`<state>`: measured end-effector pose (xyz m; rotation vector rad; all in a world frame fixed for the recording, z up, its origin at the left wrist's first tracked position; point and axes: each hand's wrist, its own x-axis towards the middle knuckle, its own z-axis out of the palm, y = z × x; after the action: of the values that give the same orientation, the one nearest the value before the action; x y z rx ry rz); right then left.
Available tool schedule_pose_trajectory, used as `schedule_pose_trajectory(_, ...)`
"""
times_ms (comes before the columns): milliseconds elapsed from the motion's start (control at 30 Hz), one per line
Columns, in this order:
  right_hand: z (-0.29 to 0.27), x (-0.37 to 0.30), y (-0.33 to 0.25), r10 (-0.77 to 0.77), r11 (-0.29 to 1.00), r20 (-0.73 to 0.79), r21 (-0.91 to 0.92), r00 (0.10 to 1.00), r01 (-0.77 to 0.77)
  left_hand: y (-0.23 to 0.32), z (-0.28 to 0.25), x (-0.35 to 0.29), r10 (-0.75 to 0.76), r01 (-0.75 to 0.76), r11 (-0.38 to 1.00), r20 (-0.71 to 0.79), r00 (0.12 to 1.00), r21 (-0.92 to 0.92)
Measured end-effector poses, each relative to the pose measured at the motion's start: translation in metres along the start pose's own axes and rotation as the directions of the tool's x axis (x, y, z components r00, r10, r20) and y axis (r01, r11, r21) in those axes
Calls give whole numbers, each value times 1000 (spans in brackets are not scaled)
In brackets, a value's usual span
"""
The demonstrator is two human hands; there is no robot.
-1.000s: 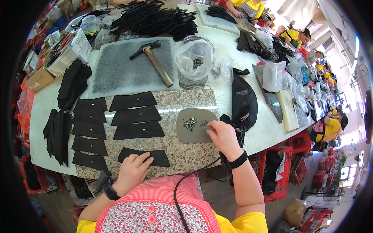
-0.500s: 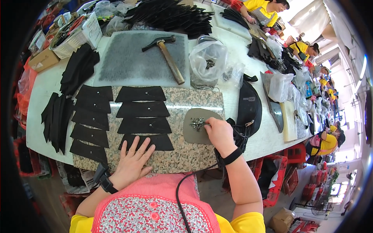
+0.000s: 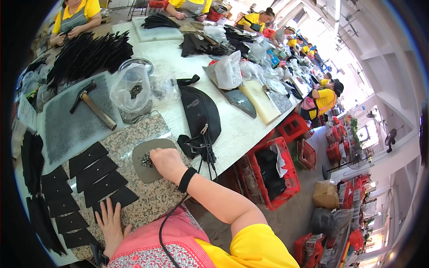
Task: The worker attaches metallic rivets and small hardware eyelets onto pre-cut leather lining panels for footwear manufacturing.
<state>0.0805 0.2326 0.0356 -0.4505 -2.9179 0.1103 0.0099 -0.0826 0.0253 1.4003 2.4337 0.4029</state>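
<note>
My left hand (image 3: 112, 227) lies flat, fingers spread, with its tips on the lowest black fabric-like piece (image 3: 119, 198) of one row. Above it, more black pieces (image 3: 106, 186) overlap; several carry a small shiny stud. A second row of such pieces (image 3: 62, 205) runs to the left. My right hand (image 3: 170, 164) is closed, fingertips pressed together at a pile of small metal studs (image 3: 146, 160) on a rounded grey-brown pad (image 3: 149, 175). Whether a stud is between those fingers is hidden. Pad and rows rest on a speckled stone slab (image 3: 143, 203).
Beyond the slab, a hammer (image 3: 98, 110) lies on a dark board (image 3: 67, 140). Beside it stands a plastic bag (image 3: 125, 100) holding metal bits. A black waist bag (image 3: 199, 117) with cables sits right of the slab. Red crates (image 3: 286, 161) stand beside the table; co-workers (image 3: 190, 6) sit across it.
The view has swung to the right, so the table appears shifted left and tilted. My left hand stays on the lowest black piece, and my right hand stays at the stud pile.
</note>
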Motion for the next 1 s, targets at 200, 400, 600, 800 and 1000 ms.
schedule_pose_trajectory(200, -1, 9, -3, -3, 998, -11, 59, 1000, 4, 8, -18, -6, -181, 188, 977, 74, 981, -101)
schedule_pose_trajectory(400, -43, 21, -37, 16, 709, 120, 699, 993, -96, 4, -19, -22, -8, 20, 995, -115, 993, 101)
schedule_pose_trajectory(600, -55, 9, -76, -134, 357, 485, 837, 864, -414, 5, -21, -16, -55, 53, 998, -52, 997, -43)
schedule_pose_trajectory(800, -22, 19, -117, -224, 455, 533, 797, 816, -397, 0, -11, -21, -61, 51, 994, -97, 993, -98)
schedule_pose_trajectory(1000, -6, 19, -124, -271, 716, 287, 698, 919, -7, -3, -9, -21, -35, 27, 998, -154, 987, -56)
